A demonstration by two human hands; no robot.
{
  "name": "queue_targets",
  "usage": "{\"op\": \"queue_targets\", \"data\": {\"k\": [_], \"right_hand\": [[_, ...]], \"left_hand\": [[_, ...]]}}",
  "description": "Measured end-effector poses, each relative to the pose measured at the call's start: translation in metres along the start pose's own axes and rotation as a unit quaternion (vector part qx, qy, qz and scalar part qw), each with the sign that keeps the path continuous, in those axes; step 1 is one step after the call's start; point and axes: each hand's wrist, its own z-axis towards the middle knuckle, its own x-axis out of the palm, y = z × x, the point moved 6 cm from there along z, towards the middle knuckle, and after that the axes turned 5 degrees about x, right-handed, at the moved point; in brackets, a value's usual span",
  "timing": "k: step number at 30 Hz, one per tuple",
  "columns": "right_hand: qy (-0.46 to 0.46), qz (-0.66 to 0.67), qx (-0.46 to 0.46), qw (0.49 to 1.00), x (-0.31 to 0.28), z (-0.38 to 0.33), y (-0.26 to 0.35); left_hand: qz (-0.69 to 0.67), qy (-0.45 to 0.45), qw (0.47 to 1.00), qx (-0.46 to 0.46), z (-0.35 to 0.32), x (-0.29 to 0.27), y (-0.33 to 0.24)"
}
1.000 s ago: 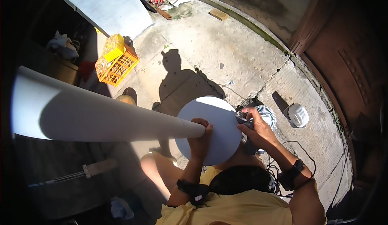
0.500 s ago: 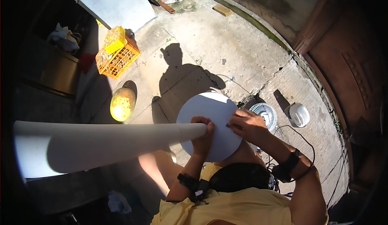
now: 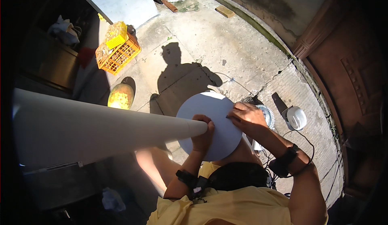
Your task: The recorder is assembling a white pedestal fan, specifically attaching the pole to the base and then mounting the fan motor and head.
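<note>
- While gripping white tube (image 3: 113, 124) in closed left hand (image 3: 203, 136), presumably for steadiness.
- Curling right hand (image 3: 250, 117) over right edge of disc (image 3: 223, 144), with contents indiscernible.

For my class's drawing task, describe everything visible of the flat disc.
The flat disc is smooth and whitish, perhaps plastic or painted metal. Its circular face is turned to the camera, mostly shaded, sunlit at the far edge. The left hand, gripping a white pole, overlaps its left part; the right hand, its right edge. Contact is unclear.
</note>
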Motion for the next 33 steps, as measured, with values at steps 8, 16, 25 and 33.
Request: {"op": "queue_targets", "data": {"k": [8,16,25,33], "right_hand": [[0.087,0.076,-0.082,0.99,0.022,-0.048,0.034],[0.016,0.079,0.083,0.993,0.02,0.012,-0.023],[0.219,0.153,0.002,0.964,0.014,-0.051,0.003],[-0.024,0.323,0.28,0.904,-0.06,-0.004,-0.067]], "left_hand": [[0.028,0.001,0.999,-0.038,-0.002,-0.006,0.008],[0.012,0.014,1.0,0.012,0.001,0.001,0.008],[-0.006,0.004,1.0,-0.015,-0.004,-0.003,0.01],[-0.078,0.005,0.997,-0.026,0.0,0.005,0.005]]}}
